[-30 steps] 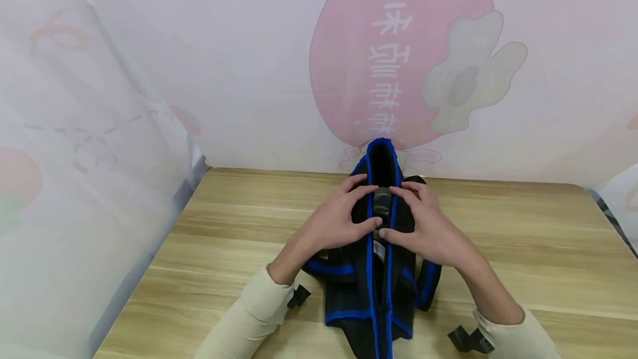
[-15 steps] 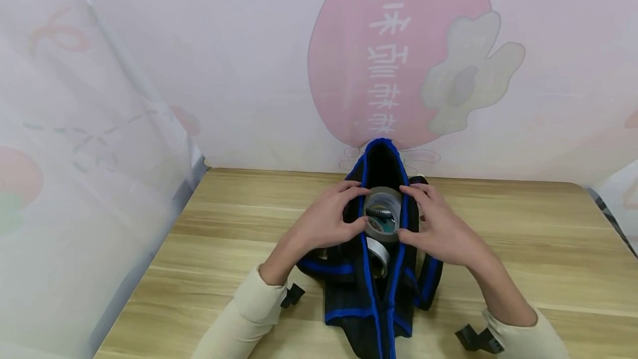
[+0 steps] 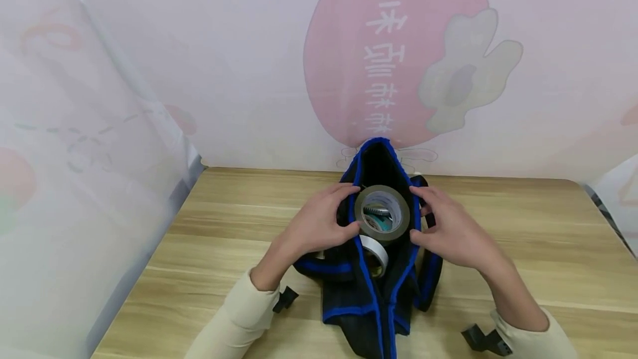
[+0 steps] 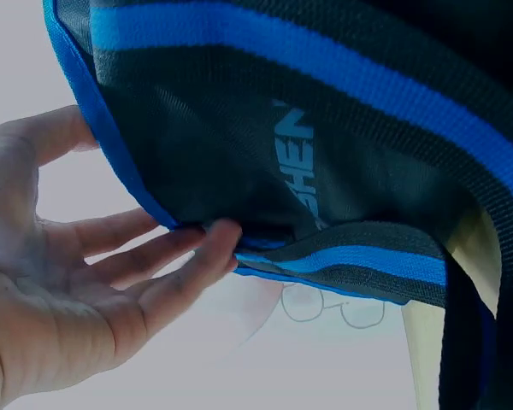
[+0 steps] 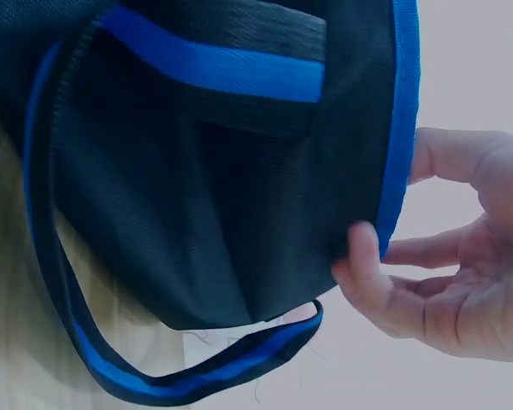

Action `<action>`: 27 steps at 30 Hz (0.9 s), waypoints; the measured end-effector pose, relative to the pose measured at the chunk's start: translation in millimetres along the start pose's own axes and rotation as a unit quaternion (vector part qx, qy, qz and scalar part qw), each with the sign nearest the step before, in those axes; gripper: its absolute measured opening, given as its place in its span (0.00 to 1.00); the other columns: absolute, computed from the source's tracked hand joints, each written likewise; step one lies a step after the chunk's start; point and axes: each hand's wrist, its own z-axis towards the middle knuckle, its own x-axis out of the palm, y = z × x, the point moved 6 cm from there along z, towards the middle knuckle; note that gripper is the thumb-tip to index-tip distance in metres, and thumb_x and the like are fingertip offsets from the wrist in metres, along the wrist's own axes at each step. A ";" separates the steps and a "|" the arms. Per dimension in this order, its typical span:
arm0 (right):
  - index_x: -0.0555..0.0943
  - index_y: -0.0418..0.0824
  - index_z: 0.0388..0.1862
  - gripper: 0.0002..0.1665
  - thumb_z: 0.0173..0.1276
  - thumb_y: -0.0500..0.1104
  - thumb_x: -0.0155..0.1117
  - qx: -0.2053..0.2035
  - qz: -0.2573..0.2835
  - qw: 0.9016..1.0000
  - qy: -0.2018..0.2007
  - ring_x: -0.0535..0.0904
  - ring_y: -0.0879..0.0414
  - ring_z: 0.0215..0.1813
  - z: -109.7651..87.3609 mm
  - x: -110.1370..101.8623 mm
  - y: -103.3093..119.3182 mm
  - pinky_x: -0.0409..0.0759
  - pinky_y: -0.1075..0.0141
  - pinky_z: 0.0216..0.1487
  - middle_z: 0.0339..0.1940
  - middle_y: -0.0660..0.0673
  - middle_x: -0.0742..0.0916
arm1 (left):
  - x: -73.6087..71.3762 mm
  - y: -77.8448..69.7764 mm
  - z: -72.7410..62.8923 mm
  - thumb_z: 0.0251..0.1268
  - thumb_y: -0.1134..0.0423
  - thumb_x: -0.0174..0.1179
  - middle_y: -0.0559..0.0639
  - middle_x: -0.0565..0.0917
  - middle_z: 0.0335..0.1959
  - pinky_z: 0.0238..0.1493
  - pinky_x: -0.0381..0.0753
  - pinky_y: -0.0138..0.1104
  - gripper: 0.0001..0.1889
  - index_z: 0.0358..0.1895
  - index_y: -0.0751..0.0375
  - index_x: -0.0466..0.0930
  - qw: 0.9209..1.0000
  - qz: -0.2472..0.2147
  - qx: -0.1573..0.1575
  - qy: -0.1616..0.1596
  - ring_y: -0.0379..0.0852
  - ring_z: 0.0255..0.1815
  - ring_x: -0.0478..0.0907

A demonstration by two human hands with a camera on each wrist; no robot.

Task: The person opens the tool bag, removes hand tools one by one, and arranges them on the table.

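A black bag with blue trim stands on the table, its long top opening spread apart. My left hand holds the left rim, thumb and fingertips hooked over the blue edge. In the left wrist view the little finger lies on the bag's outer face. On the opposite rim, my right hand grips the blue edge the same way. Inside sits a brownish roll of tape, with something teal and something dark and ribbed showing through its core. A silvery-white roll of tape lies nearer, partly covered by the rim.
Strap loops with blue stripes hang at the bag's sides. The wooden table reaches back to a printed cloth backdrop. Black devices hang at both wrists, one by the left cuff and another by the right cuff.
The bag's rims have been drawn apart, my left hand moving left and my right hand right. Both rolls of tape, mostly hidden before, now show in the opening.
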 end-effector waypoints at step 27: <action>0.57 0.33 0.87 0.53 0.69 0.33 0.74 -0.007 0.071 0.997 0.036 0.79 0.41 0.66 -29.4 -30.0 -57.0 0.90 0.68 0.45 0.84 0.30 0.65 | -29.5 64.3 -34.9 0.61 0.76 0.67 0.59 0.72 0.81 0.52 0.91 0.34 0.39 0.79 0.61 0.71 0.980 -0.198 -0.017 0.026 0.63 0.80 0.72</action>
